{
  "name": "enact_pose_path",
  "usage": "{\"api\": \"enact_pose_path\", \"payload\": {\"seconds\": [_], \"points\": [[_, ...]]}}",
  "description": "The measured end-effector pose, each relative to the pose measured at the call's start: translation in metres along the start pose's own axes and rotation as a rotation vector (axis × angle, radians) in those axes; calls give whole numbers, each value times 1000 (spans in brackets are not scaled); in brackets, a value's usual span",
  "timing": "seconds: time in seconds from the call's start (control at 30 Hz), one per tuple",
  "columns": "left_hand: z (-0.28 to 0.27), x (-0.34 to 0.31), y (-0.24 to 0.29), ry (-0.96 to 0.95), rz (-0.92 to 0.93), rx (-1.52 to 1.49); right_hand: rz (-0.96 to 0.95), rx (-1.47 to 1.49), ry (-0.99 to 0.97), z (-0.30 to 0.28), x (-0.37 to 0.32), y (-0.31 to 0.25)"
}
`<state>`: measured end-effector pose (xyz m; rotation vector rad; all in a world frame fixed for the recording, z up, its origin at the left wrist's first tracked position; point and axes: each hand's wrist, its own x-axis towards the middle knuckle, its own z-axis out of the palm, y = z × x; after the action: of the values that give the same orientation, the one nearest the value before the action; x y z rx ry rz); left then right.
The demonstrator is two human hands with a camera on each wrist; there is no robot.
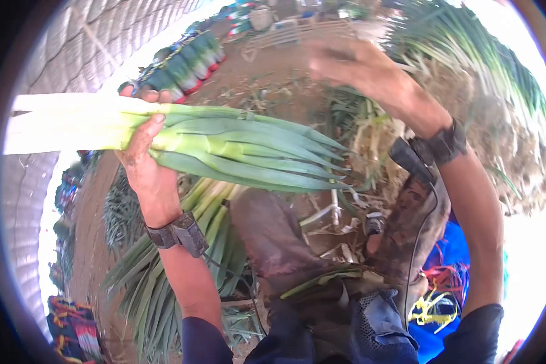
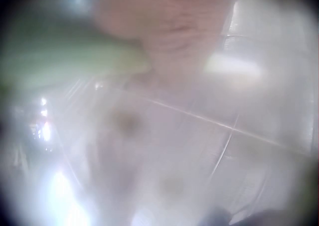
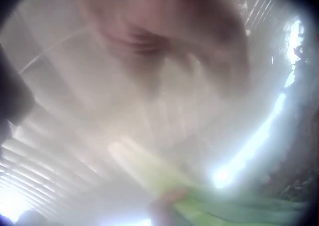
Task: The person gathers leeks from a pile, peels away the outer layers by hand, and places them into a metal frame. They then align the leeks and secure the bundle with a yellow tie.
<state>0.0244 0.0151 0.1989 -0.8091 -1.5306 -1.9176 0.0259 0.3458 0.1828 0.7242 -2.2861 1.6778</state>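
My left hand (image 1: 148, 161) grips a thick bunch of leeks (image 1: 242, 145) around the middle, thumb across the near side. The white stems point left and the fanned green leaves point right, level above my lap. My right hand (image 1: 367, 73) is raised at the upper right, blurred, apart from the leeks. In the right wrist view, that right hand (image 3: 164, 31) has its fingers loosely bent and spread with nothing between them, and the leeks (image 3: 144, 168) lie below it. The left wrist view is blurred, with the left hand (image 2: 174, 31) over the green of the leeks (image 2: 65, 61).
More leeks (image 1: 158, 291) lean beside my left leg. A large heap of leeks with roots (image 1: 467, 79) stands at the right. Tied bundles (image 1: 188, 64) line the back left, near a pale slatted crate (image 1: 303, 33). A blue bag (image 1: 449, 242) with red and yellow strings lies at the right.
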Motion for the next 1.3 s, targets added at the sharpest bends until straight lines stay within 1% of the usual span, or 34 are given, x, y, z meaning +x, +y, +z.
{"api": "enact_pose_path", "payload": {"seconds": [0.03, 0.1, 0.13, 0.2, 0.23, 0.3, 0.33, 0.37, 0.4, 0.43, 0.47, 0.5, 0.53, 0.6, 0.63, 0.67, 0.7, 0.73, 0.77, 0.8, 0.83, 0.87, 0.9, 0.93, 0.97, 1.0, 1.07, 1.1, 1.13, 1.2, 1.23, 1.27, 1.3], "points": [[-3, 3, 10, 33, 40, 37, -19, 13, -20, 5, 4, 9], [-9, 9, 31, 76, 104, 141, 23, -21, 44, 16, 8, 28], [-12, 14, 43, 92, 100, 160, 23, -8, 22, 20, 11, 33], [-21, 27, 68, 197, 257, 336, -38, -37, 48, 30, 24, 44], [-34, 32, 82, 211, 254, 359, -19, -22, 28, 35, 27, 44], [-63, 46, 114, 20, 512, 579, 10, -49, 16, 47, 34, 48], [-70, 54, 133, 29, 511, 592, 43, -87, 23, 53, 39, 51], [-72, 56, 158, 5, 627, 953, 34, -81, 9, 58, 40, 60], [-72, 60, 174, -26, 728, 1316, 83, -1, -4, 63, 45, 79], [-71, 63, 182, -20, 723, 1330, 135, 78, -18, 69, 49, 92], [-69, 68, 187, 57, 580, 1370, 132, 82, -31, 73, 51, 106], [-69, 70, 188, 134, 437, 1402, 175, 96, -60, 77, 52, 116], [-66, 69, 183, 140, 430, 1412, 218, 108, -89, 81, 52, 129], [-59, 63, 165, 49, 238, 1911, 250, 128, -103, 91, 50, 158], [-90, 64, 146, -51, 460, 1993, 331, 165, -121, 96, 48, 173], [-114, 57, 122, -181, 578, 2025, 412, 199, -137, 100, 45, 188], [-133, 49, 99, -314, 700, 2046, 411, 199, -143, 105, 42, 204], [-131, 30, 82, -342, 193, 2171, 474, 199, -169, 111, 38, 221], [-137, 13, 61, -385, 69, 2128, 538, 199, -197, 118, 33, 236], [-137, 1, 38, -436, -183, 2273, 539, 201, -204, 126, 27, 248], [-143, -11, 18, -491, -329, 2220, 462, 77, -193, 134, 20, 259], [-160, -23, -3, -531, -387, 2193, 383, -47, -184, 144, 16, 267], [-173, -32, -20, -547, -482, 2149, 385, -44, -199, 153, 13, 273], [-179, -38, -31, -542, -501, 2149, 303, -137, -212, 163, 13, 277], [-185, -46, -41, -571, -551, 2088, 218, -230, -225, 172, 16, 281], [-189, -51, -49, -597, -600, 2024, 219, -231, -242, 182, 21, 281], [-194, -56, -60, -604, -624, 1979, 133, -246, -285, 208, 36, 277], [-195, -56, -66, -621, -623, 1934, 55, -289, -288, 223, 43, 281], [-197, -56, -72, -618, -643, 1933, 57, -284, -304, 238, 54, 282], [-197, -55, -83, -673, -691, 1912, -170, -361, -335, 269, 75, 283], [-194, -53, -87, -683, -721, 1896, -359, -447, -357, 281, 83, 283], [-192, -51, -90, -687, -745, 1898, -354, -432, -371, 299, 91, 294], [-189, -49, -93, -695, -757, 1871, -413, -459, -359, 320, 97, 311]]}}
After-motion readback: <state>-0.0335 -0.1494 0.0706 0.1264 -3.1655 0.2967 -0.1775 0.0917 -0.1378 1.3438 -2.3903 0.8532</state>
